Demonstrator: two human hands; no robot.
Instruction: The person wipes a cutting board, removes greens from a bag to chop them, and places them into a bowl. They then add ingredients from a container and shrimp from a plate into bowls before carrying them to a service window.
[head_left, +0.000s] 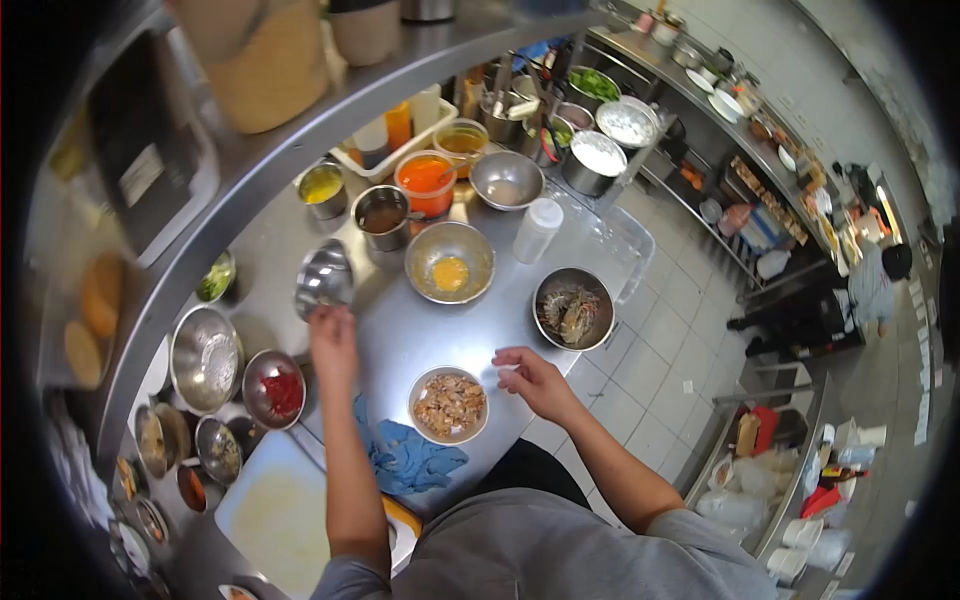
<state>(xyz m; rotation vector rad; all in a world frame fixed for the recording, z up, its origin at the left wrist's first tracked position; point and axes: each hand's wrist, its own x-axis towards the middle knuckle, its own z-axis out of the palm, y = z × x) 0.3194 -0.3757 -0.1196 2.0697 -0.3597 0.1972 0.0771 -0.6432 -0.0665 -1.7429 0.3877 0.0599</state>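
My left hand [332, 332] is closed on the near rim of a shiny metal bowl [325, 272], which looks tilted above the steel table. My right hand [532, 383] hangs with its fingers apart and nothing in them, just right of a bowl of chopped, brownish pieces [449, 405]. Beyond the hands stands a metal bowl [450, 236] with a yellow, egg-like mix at its bottom. To the right, a steel pot [574, 310] holds what look like shrimp or shellfish. A crumpled blue cloth [415, 458] lies left of the chopped pieces.
A white squeeze bottle [539, 230], a tub of orange liquid [426, 184] and several metal containers stand at the back. Left are a bowl of red pieces [275, 390] and a white cutting board [275, 505]. A steel shelf [300, 120] overhangs the table. A person [870, 285] stands far right.
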